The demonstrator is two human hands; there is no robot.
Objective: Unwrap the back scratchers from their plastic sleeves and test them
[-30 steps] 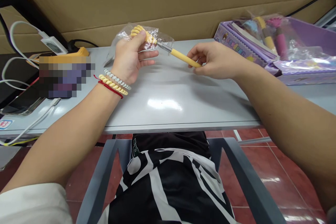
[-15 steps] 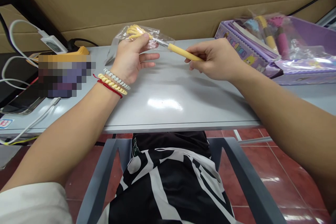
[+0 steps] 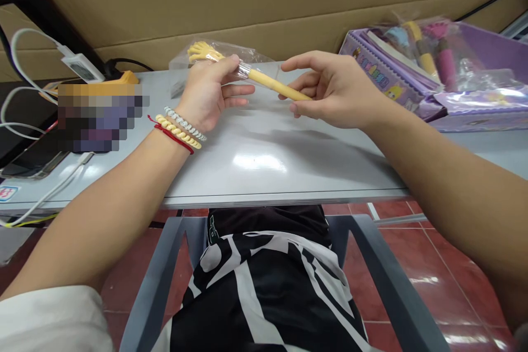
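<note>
By the left hand (image 3: 204, 93), the scratcher (image 3: 244, 70) is pinched near its neck through the bag (image 3: 180, 78), lower fingers loose. The right hand (image 3: 338, 88) is half open around the handle's (image 3: 276, 83) end, index finger raised—whether it grips cannot be told. The scratcher is held above the table (image 3: 214, 176). It is probably light and stiff; the film may slip—firmer hold should be had mid-handle.

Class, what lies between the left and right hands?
In the head view, a metal rod and yellow handle, partly inside a clear bag, span from left hand to right hand.
</note>
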